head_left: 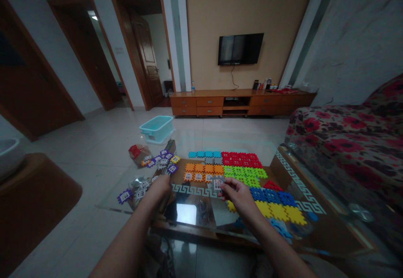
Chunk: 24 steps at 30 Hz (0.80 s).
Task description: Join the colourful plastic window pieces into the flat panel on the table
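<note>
Flat interlocking plastic tiles lie on a glass tabletop [201,211]: orange tiles [203,169], red tiles [241,159], green tiles [244,173], blue tiles [267,195] and yellow tiles [280,211]. My right hand [237,194] pinches a grey tile with a white window print [218,183] just below the orange row. My left hand [160,186] rests, fingers curled, on the table by a loose heap of purple and grey window tiles [138,192]. What its fingers hold, if anything, is hidden.
More loose tiles [162,160] lie at the table's far left beside a red and brown box [138,152]. A teal plastic basin [156,128] stands on the floor beyond. A floral sofa [346,143] is on the right, a TV cabinet [239,101] along the wall.
</note>
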{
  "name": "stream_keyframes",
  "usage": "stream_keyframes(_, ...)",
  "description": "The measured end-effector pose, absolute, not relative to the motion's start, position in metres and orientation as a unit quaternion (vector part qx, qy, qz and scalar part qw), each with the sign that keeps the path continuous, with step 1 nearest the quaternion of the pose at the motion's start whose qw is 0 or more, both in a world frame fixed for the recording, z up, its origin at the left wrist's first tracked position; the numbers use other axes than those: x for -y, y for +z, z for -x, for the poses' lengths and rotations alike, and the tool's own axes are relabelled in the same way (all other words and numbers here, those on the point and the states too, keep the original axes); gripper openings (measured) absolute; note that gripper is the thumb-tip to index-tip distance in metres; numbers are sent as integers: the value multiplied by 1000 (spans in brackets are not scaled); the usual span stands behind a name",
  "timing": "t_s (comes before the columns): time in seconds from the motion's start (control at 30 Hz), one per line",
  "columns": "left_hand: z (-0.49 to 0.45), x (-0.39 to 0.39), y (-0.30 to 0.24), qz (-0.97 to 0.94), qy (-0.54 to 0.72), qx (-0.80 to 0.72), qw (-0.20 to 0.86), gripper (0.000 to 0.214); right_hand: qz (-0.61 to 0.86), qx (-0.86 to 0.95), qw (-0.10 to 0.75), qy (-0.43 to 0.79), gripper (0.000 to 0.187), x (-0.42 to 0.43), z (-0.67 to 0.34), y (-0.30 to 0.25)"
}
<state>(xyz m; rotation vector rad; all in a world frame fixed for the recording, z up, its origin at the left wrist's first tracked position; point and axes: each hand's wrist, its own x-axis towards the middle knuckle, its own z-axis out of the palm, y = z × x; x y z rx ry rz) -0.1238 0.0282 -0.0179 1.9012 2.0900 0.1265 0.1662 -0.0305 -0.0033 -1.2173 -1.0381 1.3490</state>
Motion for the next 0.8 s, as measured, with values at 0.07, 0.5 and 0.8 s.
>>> stream_keyframes(0.07,114,-26,-13,-687,64,-706,158,11,503,429,503,556,28,30,-166,-3)
stream_keyframes(0.5,24,-2,-3,-415,392,-439,694,10,514,396,549,527,31,27,-167,-5)
stream_keyframes(0.8,25,7,10,-415,377,-323,763,40,512,424,527,530,40,29,-168,1)
